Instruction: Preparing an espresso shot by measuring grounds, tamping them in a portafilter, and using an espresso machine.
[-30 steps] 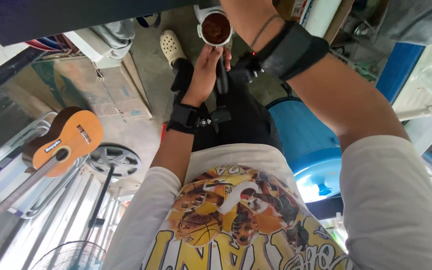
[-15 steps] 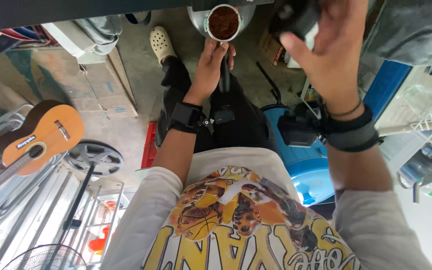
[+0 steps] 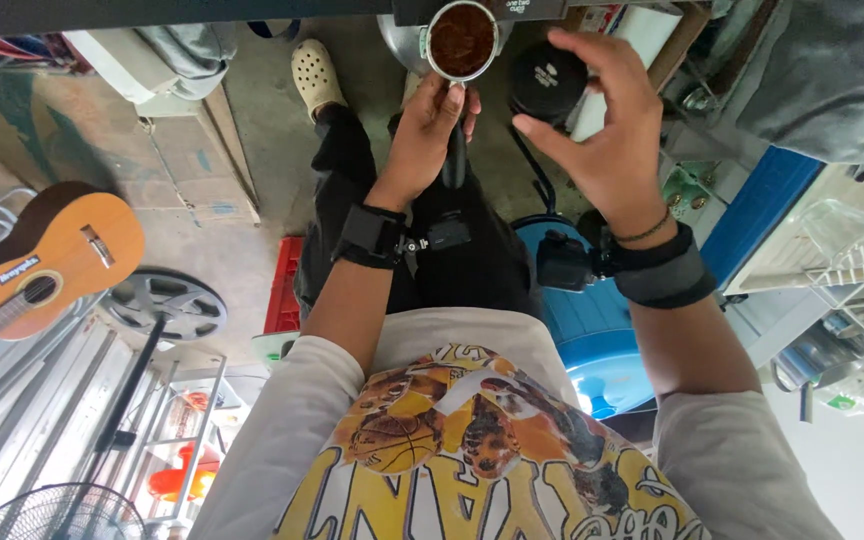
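My left hand (image 3: 422,135) is shut on the black handle (image 3: 455,160) of a metal portafilter (image 3: 462,40), whose basket is full of brown ground coffee. It is held out level in front of my body. Just to its right, my right hand (image 3: 607,130) curls its fingers and thumb around a black round puck-shaped tool (image 3: 547,80), close beside the basket rim. Both wrists wear black straps, each with a small black device. Below them are my black trousers and printed shirt.
A blue barrel (image 3: 592,330) stands under my right arm. On the floor are a beige clog (image 3: 317,65), a red crate (image 3: 282,285) and a cardboard box (image 3: 192,150). A small guitar (image 3: 47,260) and a fan (image 3: 62,510) are at left, a clear rack (image 3: 852,250) at right.
My right arm has swung from across the top to the right, and its hand has brought the black round tool down beside the portafilter. My left hand has kept its grip.
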